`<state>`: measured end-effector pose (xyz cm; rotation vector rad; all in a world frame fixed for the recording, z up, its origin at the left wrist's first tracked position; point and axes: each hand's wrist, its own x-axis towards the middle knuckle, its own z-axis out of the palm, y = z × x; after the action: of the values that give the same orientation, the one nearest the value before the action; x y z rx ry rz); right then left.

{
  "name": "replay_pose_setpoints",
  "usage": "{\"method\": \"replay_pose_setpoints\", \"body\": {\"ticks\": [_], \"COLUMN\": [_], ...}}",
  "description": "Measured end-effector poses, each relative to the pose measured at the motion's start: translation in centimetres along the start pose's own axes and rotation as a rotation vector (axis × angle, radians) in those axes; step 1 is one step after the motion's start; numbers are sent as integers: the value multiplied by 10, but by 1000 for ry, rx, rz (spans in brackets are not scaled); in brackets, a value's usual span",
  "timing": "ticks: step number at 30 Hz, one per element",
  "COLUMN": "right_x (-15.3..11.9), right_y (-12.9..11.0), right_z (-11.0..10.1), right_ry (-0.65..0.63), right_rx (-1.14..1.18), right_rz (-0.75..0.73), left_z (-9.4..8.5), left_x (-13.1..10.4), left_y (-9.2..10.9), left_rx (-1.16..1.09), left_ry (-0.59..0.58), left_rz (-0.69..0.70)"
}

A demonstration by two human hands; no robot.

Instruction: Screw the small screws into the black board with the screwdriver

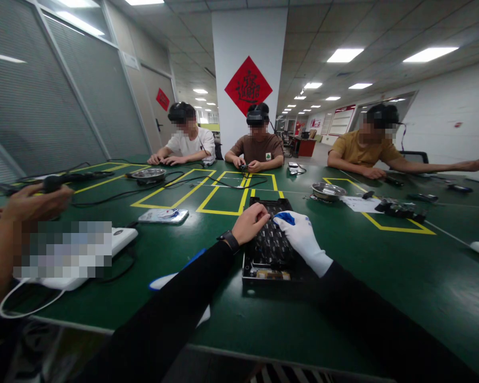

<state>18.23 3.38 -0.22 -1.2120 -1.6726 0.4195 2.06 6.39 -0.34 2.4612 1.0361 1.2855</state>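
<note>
A black device with an open top [269, 247] lies on the green table in front of me, with rows of dark parts and a small tan board near its front edge. My left hand [250, 222], bare with a dark wristband, rests over its left upper part, fingers curled together; what they hold, if anything, is hidden. My right hand [301, 234], in a white glove with blue fingertips, is at the device's right upper side, its fingers pinched together near the left fingertips. Anything between them is too small to make out.
A blue-and-white glove [167, 281] lies partly under my left forearm. A white box with cables [123, 239] and a person's hand are at left. Metal bowls [328, 191] [147, 174], a phone-like item [163, 215] and three seated people are beyond.
</note>
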Motion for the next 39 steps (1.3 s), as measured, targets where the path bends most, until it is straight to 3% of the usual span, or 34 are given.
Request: {"method": "replay_pose_setpoints", "body": {"ticks": [8,19,21,24,26,28,33,39], "right_x": [1,1,5,11,15,18,16,14], "right_y": [2,0,-1,-8,-17,-27,-43,-43], "right_z": [1,-1,-3,-7,-8,-5,7,12], "right_ry": [-10,-106,-239,-662,-910,-1057,-1264,-1371], "right_rx": [-30,-100,-35,69,102,121,143,177], "right_rz": [-36,-1,61,132,111,96,214,255], "left_z": [0,-2,-3,-2,-1,0,2,2], "left_x": [-2,-1,-1,-2,-4,-6,-8,-8], "left_y": [6,6,3,-8,-17,-24,-26,-26], "left_rx": [1,48,146,323,419,484,526,522], "left_ry": [-64,-51,4,98,97,62,-23,-64], "left_rz": [44,7,-64,-248,-356,-418,-451,-459]}}
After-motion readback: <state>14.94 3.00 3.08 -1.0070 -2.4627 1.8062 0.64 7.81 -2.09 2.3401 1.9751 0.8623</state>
